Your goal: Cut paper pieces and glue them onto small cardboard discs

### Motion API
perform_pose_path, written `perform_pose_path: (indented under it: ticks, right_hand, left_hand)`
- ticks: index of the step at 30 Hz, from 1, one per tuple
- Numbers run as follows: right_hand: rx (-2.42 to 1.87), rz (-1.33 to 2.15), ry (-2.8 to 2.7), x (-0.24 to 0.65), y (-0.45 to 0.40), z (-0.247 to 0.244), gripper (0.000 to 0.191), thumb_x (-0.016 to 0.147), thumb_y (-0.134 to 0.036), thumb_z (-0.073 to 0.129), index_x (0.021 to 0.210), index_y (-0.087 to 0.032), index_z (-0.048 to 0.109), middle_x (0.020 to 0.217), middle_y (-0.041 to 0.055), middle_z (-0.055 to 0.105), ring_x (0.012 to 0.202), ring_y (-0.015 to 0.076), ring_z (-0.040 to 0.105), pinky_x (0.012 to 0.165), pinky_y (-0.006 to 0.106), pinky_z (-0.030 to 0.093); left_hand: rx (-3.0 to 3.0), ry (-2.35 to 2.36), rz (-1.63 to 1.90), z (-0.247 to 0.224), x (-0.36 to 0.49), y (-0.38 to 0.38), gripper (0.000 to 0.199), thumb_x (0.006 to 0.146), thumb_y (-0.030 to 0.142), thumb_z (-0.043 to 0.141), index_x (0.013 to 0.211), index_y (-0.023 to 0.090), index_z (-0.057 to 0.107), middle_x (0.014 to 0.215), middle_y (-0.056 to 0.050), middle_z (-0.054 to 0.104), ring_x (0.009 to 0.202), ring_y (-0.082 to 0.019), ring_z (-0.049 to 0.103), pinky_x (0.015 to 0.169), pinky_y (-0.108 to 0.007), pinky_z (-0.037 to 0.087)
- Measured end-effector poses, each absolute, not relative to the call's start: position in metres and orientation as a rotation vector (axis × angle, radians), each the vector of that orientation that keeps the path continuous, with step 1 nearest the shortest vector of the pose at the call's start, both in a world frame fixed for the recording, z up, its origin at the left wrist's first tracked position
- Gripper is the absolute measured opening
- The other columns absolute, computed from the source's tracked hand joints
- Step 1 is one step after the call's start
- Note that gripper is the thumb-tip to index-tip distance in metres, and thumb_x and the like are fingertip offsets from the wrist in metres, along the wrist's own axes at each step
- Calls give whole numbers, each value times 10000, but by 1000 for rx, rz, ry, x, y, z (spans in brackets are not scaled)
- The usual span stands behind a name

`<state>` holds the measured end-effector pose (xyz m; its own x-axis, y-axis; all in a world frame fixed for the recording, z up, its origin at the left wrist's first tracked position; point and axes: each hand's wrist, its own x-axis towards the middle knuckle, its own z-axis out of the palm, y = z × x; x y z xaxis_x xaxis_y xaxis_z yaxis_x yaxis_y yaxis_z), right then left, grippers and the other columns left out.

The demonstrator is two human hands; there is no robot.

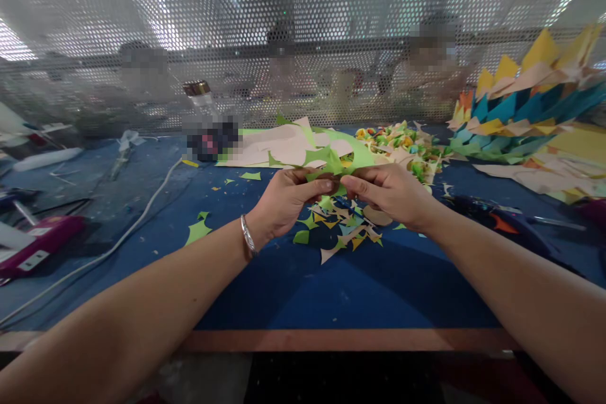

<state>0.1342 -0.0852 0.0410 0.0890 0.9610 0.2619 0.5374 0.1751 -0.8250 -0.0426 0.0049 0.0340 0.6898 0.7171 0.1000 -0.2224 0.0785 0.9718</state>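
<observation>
Together, left fingers [316, 188] and right fingers [360, 187], pinched nearly closed, hold green paper [334, 163]

Blue tabletop [303, 300]; light green paper [334, 163] at centre.
Magenta power strip [59, 230], left; dot-patterned grey screen [322, 9], top; paper spikes [514, 103], upper right, banded yellow, pink, blue.

No words or numbers can be read here. The purple power strip [53, 244] near the left edge of the bench [303, 303] is too blurry to make out any letters. The thing with a shiny brown top [208, 136] near the back edge is partly hidden by blurry squares.
</observation>
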Motion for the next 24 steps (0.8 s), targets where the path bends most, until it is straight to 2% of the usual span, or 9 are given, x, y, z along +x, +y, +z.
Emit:
perform_pose_path:
  ticks: [6,11,17,24]
  right_hand:
    - [-1521,542,-1611,135,-86,41,534,848,-673,605,687,-171,688,490,-52,368,456,75,276,425,252,201]
    - [-1530,494,-1645,135,-86,40,544,833,-688,616,664,-174,673,505,-40,393,480,86,316,441,250,236]
    - [-1533,473,-1699,135,-85,41,553,854,-689,589,657,-179,666,497,-40,387,485,96,343,467,263,264]
    - [-1552,419,-1710,138,-84,36,555,858,-691,579,664,-175,647,549,-12,468,532,114,412,497,269,289]
  left_hand:
    - [1315,468,750,35,-43,4,104,645,195,817,740,176,780,742,-10,714,680,-109,571,690,-265,434]
    - [1315,464,693,36,-44,4,104,610,184,843,690,173,776,703,2,709,672,-93,582,657,-236,425]
    - [1301,458,691,34,-44,5,98,621,150,816,705,194,792,744,-4,745,690,-100,618,692,-244,463]
    - [1312,446,691,30,-42,9,110,609,150,827,703,176,775,766,-16,748,707,-111,625,718,-258,473]
